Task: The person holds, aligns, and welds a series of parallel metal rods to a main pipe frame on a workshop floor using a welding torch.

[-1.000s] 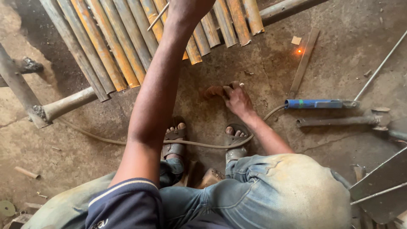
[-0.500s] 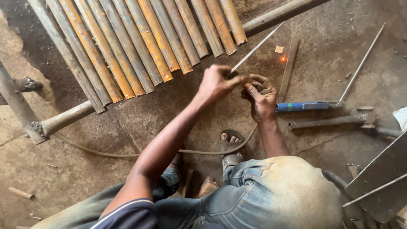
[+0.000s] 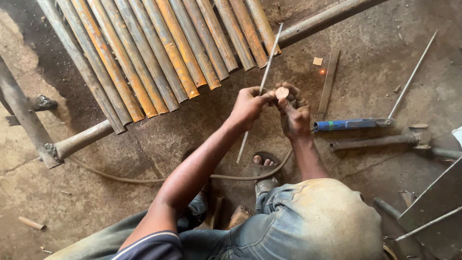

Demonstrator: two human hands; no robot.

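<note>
Head view: both hands meet over the floor, in front of the rusty pipe rack point(image 3: 159, 53).
The left hand point(image 3: 248, 107) pinches a thin metal rod point(image 3: 263, 82) so that its upper end leans over the pipes; the right hand point(image 3: 294, 111) closes around a small round copper-coloured piece point(image 3: 282, 92), touching the rod. Half a second ago the hands were lower and the rod slanted more.

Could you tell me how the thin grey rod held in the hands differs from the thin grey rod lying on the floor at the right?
The held thin grey rod is pinched by the left hand, beside the right hand, and crosses the rusty pipes. The floor rod lies untouched on the concrete floor, near the blue-handled tool. The held rod stands steeper in the picture. Both are straight, slim and metal-looking.
</note>
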